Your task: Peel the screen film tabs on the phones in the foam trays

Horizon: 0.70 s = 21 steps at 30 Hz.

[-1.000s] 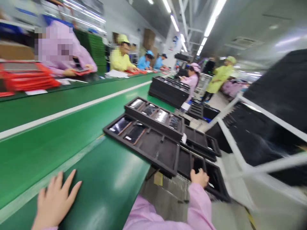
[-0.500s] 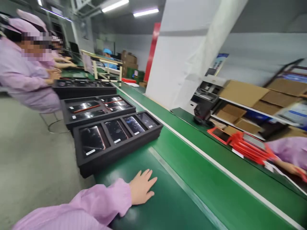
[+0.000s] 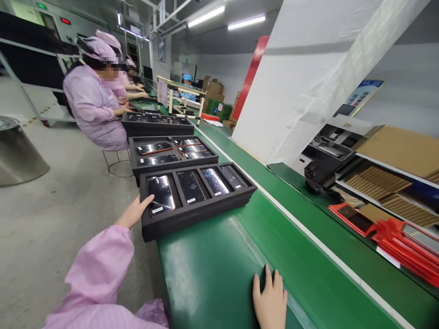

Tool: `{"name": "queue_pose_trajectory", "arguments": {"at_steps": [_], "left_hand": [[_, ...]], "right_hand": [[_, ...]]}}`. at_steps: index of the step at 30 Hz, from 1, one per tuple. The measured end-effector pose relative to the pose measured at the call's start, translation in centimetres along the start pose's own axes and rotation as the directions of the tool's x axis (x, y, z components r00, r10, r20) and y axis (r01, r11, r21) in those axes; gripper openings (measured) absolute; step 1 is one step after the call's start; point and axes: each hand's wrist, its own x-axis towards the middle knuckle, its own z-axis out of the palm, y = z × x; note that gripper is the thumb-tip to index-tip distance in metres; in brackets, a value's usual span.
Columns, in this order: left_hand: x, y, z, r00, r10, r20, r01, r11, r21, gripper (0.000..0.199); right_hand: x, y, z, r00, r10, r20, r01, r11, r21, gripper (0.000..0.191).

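in the head view, the front tray (image 3: 185,220) stands on the green bench (image 3: 199,260), well beyond the right hand (image 3: 270,299) and touching the left (image 3: 134,214). the left hand is at the tray's near left corner, thumb over the rim; its fingers are hidden against the outer side, so i cannot tell whether it grips. the right hand is empty and open, fingers spread, palm down on the bench near its pale seam.

four dark phones lie in the tray, one per slot. the leftmost phone (image 3: 162,195) is just beside the left thumb; the other three run away to the right, apart from both hands. just behind sit a middle tray (image 3: 200,161) of phones and a far tray (image 3: 159,129), with a co-worker (image 3: 92,100) in pink beside it. red sleeves (image 3: 408,251) are stacked across the belt (image 3: 308,260).
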Motion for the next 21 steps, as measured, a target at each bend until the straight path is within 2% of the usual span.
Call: {"name": "queue_pose_trajectory", "arguments": {"at_steps": [3, 6, 8, 10, 12, 14, 16, 18, 21], "left_hand": [[0.0, 0.5, 0.2, 0.999, -0.003, 0.046, 0.006, 0.999, -0.049, 0.047], [-1.3, 1.6, -0.3, 1.0, 0.017, 0.003, -0.017, 0.997, -0.072, 0.051], [-2.8, 2.1, -0.4, 0.995, 0.081, -0.059, -0.092, 0.971, -0.222, 0.062], [-4.7, 2.4, -0.1, 0.982, 0.135, -0.134, -0.182, 0.876, -0.447, 0.072], [-6.5, 2.4, 0.3, 0.979, 0.141, -0.146, -0.2, 0.79, -0.58, 0.077], [-8.0, 2.2, 0.7, 0.99, 0.101, -0.098, -0.141, 0.757, -0.638, 0.076], [-9.2, 1.7, 0.7, 0.999, 0.024, -0.037, -0.043, 0.723, -0.689, 0.075], [-9.9, 1.0, 0.3, 0.997, -0.071, 0.013, 0.058, 0.678, -0.733, 0.076], [-10.2, 0.0, -0.9, 0.98, -0.177, 0.091, 0.184, 0.629, -0.755, 0.081]], "right_hand": [[1.3, -1.4, 0.3, 1.0, 0.002, 0.003, -0.002, 0.999, -0.044, 0.077], [1.6, -1.4, 0.3, 1.0, 0.025, 0.013, -0.025, 1.0, 0.016, 0.08], [1.6, -1.1, 0.1, 0.999, 0.046, 0.019, -0.047, 0.995, 0.091, 0.08], [1.5, -1.0, -0.4, 0.995, 0.099, 0.023, -0.102, 0.978, 0.181, 0.079], [1.4, -1.0, -0.8, 0.983, 0.18, 0.029, -0.18, 0.932, 0.314, 0.075], [1.2, -1.1, -1.2, 0.964, 0.263, 0.028, -0.241, 0.832, 0.499, 0.069], [1.1, -1.0, -1.5, 0.946, 0.322, 0.04, -0.262, 0.684, 0.68, 0.064], [1.1, -0.9, -1.8, 0.934, 0.341, 0.101, -0.278, 0.523, 0.805, 0.061], [1.3, -0.4, -2.4, 0.915, 0.321, 0.244, -0.347, 0.315, 0.883, 0.059]]}}
